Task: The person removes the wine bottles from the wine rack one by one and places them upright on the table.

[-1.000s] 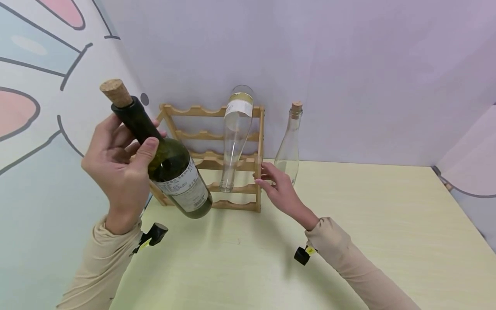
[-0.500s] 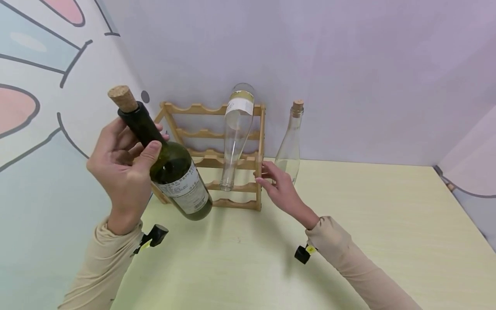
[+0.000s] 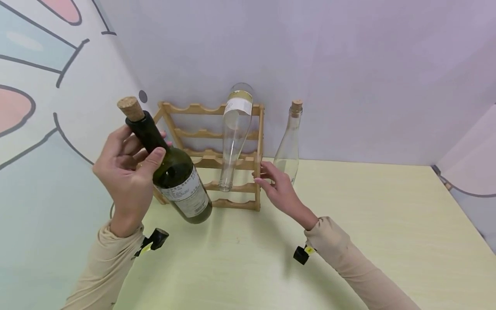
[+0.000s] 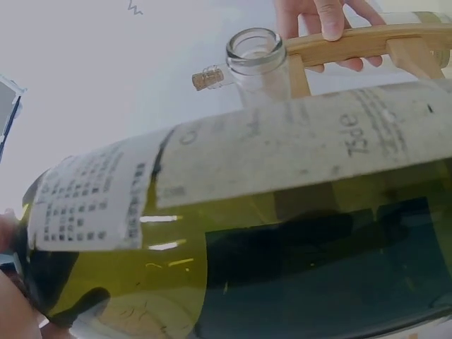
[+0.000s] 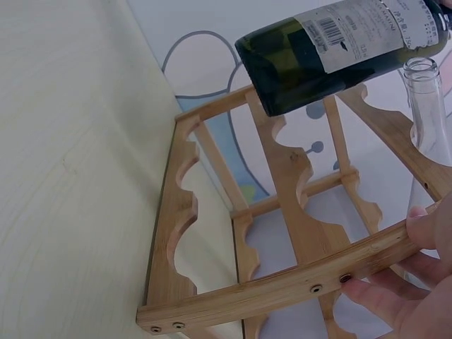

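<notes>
The left hand (image 3: 129, 181) grips the green bottle (image 3: 184, 187) by its neck, tilted in front of the rack (image 3: 209, 162); the right hand (image 3: 280, 189) pinches the rack's side. Held only there, its heavier base could swing and knock the clear bottle (image 3: 235, 133) on the rack.

**Cartoon walls all around, kinda love it**

So the left wall (image 3: 94, 69) has chunky grey outlines around pink shapes (image 3: 11, 110) and pale blue patches (image 3: 38, 36), plus a dark grey dot (image 3: 143, 96) near the corner. The back wall (image 3: 348, 77) is plain greyish lilac, pinker toward upper right. Pale yellow surface (image 3: 379, 206) with faint grain, and another pale wall (image 3: 474, 150) past its right edge, with a curved dark line.
</notes>
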{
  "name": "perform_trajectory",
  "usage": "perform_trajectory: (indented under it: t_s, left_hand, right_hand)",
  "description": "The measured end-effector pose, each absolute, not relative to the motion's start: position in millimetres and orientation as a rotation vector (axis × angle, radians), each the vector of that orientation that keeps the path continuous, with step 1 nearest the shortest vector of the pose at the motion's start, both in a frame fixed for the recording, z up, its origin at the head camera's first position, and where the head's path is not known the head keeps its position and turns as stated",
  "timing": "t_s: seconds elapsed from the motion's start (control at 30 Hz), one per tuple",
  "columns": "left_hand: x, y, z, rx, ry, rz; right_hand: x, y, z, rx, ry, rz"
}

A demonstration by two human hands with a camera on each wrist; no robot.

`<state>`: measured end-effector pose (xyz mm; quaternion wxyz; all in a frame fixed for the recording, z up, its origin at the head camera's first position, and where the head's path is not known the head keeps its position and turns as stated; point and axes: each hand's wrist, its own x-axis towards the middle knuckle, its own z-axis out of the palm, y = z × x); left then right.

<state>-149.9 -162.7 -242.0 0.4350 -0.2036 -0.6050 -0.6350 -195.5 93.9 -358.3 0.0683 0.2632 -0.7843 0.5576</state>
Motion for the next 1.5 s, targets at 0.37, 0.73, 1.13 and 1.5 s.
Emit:
perform_trajectory:
  t_s: [0.37,0.73,1.13,1.5]
  left_hand:
    - [-149.8,-165.7,-250.6,-0.54,-1.505,-1.627]
    - [-151.9,-166.0,-262.7,-0.568,-1.565,-1.623]
    - [-151.6,-169.7,-273.5,-0.586,-1.61,-1.636]
    - [-151.4,-170.7,-284.5,-0.553,-1.686,-1.614]
  right_hand:
    - [-211.8,93.5,-385.2,0.825,-2.314,1.678]
    - [-212.9,96.3,-382.5,0.813,-2.323,1.681]
    - [-208.7,94.7,-372.7,0.795,-2.352,1.675]
    - [-216.8,100.6,-383.4,0.82,-2.32,1.674]
